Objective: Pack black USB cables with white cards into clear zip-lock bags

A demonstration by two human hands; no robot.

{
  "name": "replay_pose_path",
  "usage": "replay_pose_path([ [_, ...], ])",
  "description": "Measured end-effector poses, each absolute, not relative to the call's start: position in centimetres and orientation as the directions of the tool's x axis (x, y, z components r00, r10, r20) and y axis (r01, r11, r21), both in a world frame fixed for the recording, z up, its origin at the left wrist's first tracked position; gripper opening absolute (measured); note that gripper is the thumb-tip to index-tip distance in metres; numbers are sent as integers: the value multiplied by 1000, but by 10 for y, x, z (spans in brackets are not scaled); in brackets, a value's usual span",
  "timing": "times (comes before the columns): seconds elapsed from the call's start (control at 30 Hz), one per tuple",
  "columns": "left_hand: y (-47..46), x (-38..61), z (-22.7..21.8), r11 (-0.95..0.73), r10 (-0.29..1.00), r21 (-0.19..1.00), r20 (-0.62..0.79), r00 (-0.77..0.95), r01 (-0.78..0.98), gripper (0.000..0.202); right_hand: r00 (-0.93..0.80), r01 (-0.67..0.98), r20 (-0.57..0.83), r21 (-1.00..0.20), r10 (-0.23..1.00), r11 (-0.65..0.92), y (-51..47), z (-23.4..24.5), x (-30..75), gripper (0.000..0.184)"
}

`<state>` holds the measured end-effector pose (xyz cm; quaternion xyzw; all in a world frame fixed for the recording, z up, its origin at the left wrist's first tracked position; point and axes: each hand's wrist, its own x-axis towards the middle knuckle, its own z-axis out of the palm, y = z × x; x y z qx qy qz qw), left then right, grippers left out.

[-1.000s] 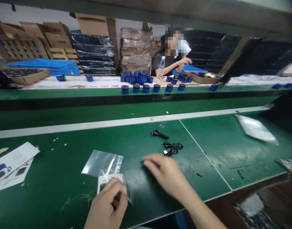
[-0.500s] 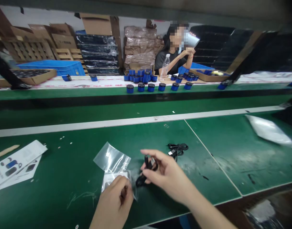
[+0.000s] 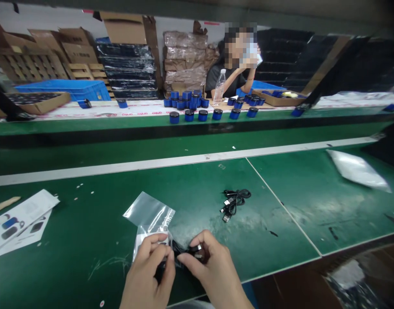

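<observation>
My left hand point(image 3: 151, 271) pinches the edge of a clear plastic bag point(image 3: 139, 235) with a printed white sheet inside. My right hand point(image 3: 213, 267) is closed on a black USB cable point(image 3: 180, 248), its metal plugs showing between thumb and fingers. The bundled cable reaches the left fingertips at the bag's right edge; how much of it is inside the bag is hidden by the fingers. Another clear plastic bag point(image 3: 148, 209) lies flat just behind, partly overlapped. More coiled black USB cables point(image 3: 236, 201) rest on the green table beyond the right hand.
Printed leaflets point(image 3: 24, 223) and a tan strip point(image 3: 5, 205) lie at left. A white plastic packet point(image 3: 358, 169) is at right. Across the raised green ledge stand several blue jars point(image 3: 202, 115) and a water bottle point(image 3: 220, 88). A person point(image 3: 230, 79) sits behind, holding a light-coloured object up.
My right hand has moved down and left with the cable, bringing it against the bag beside my left fingers. The cables on the table are more fully visible.
</observation>
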<state>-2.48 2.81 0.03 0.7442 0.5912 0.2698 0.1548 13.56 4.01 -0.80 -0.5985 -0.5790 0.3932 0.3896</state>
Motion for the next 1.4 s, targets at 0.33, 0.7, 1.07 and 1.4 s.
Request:
replay_pose_path([
  [0.33, 17, -19, -6, -233, 947, 610, 318, 36, 757, 20, -174, 74, -306, -952, 936, -298, 47, 7, 133, 16],
  [0.7, 15, -18, -6, -263, 924, 609, 381, 15, 749, 16, -239, 294, 150, -930, 959, 219, 34, 10, 132, 31],
  [1.07, 11, -14, -1, -252, 931, 616, 366, 12, 746, 22, -216, 436, 462, -742, 860, 508, 37, 5, 130, 18],
  [1.4, 3, -5, 3, -364, 889, 513, 442, 124, 778, 24, -328, 310, 7, -944, 945, 115, 43, 5, 132, 12],
])
